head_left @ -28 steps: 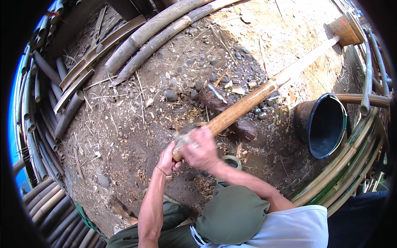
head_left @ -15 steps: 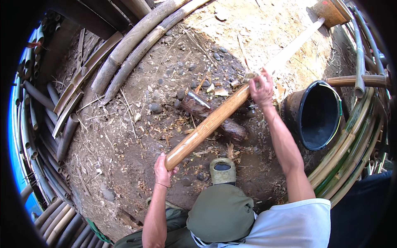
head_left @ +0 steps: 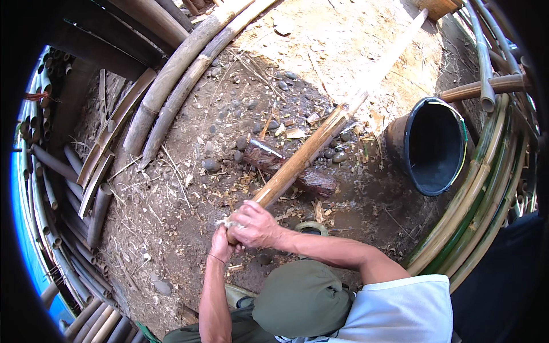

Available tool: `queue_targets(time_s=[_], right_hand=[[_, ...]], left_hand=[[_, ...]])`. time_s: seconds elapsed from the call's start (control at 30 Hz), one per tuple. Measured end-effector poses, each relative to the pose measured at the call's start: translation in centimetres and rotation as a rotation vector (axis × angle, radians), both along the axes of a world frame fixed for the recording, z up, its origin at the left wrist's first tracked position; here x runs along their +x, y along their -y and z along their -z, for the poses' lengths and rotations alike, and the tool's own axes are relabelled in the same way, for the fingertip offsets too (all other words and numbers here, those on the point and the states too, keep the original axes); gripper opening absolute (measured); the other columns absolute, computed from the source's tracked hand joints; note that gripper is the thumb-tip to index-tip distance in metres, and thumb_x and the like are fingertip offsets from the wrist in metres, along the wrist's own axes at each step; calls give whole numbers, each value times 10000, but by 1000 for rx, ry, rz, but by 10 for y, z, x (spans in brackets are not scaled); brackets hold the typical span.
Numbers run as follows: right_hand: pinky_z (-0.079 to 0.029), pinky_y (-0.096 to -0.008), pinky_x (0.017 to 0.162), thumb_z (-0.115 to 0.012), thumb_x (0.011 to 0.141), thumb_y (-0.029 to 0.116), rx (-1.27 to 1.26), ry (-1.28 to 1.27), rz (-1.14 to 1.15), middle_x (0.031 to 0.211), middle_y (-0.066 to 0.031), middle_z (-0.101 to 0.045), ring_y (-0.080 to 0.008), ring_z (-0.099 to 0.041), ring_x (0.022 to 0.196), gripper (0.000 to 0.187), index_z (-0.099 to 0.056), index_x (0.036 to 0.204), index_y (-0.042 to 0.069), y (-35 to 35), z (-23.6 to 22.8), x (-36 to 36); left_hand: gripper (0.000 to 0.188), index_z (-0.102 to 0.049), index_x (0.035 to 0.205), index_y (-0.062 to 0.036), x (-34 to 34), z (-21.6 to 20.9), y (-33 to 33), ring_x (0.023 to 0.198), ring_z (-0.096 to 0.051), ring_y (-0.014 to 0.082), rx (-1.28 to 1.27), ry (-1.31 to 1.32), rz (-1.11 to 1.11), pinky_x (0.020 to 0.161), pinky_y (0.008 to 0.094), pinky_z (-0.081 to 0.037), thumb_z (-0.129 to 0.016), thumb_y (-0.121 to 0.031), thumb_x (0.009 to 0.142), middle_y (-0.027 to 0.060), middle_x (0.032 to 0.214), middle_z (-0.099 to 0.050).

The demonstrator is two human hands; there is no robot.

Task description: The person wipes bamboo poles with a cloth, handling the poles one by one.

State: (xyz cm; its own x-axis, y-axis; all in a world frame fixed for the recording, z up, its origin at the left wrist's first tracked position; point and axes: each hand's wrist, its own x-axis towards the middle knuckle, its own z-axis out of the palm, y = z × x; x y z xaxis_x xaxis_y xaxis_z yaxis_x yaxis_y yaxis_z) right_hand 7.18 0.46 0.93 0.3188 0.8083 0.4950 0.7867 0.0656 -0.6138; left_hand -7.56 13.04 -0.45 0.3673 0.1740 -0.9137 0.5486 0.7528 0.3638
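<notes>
A long bamboo pole (head_left: 303, 160) slants from my hands toward the far right, where sunlight bleaches it. My left hand (head_left: 219, 247) is closed round its near end. Right beside it, my right hand (head_left: 258, 225) wraps over the pole, pressing a pale fibrous wad (head_left: 226, 222) against it; whether this is cloth or plant fibre is unclear. Under the pole's middle lies a short, wet, dark brown log (head_left: 317, 182) on the ground. The pole's far end reaches a brown wooden object (head_left: 437, 8) at the top edge.
A black bucket (head_left: 398, 137) stands tilted toward me on the right. Green bamboo poles (head_left: 457, 228) lie beyond it. Two thick grey poles (head_left: 162, 86) and split bamboo pieces (head_left: 111, 140) lie at far left, near stacked bamboo (head_left: 60, 220). Stones and chips litter the dirt.
My right hand has slid down the pole with the pale wad, from past the middle to beside my left hand. A wet sheen shows on the pole. The view has shifted slightly.
</notes>
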Motion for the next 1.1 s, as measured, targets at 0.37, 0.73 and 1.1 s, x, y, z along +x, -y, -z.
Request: queue_targets(time_s=[0.37,0.73,1.1], right_hand=[[-455,-421,916,-672,903,159,-152,272,725,854,-127,-643,-254,-581,961,87,-704,864,88,87,29,279],[-387,-586,1089,-709,791,191,-47,35,113,1008,-69,-623,-292,-569,1127,240,-703,1022,128,14,8,34],[-386,-451,897,-609,877,155,-244,177,726,904,-103,-636,-235,-563,863,102,-699,881,108,56,35,229]], left_hand=[[448,-588,1049,-38,3,4,6,503,-579,215,91,-114,-51,396,316,-432,-460,-462,978,138,711,-635],[350,-630,1043,-16,-23,23,34,817,-640,183,896,61,48,690,343,-550,-420,-296,1036,93,1000,-625],[462,-628,1029,-30,7,0,0,433,-543,180,236,-192,195,350,292,-429,-379,-419,1016,128,688,-614]])
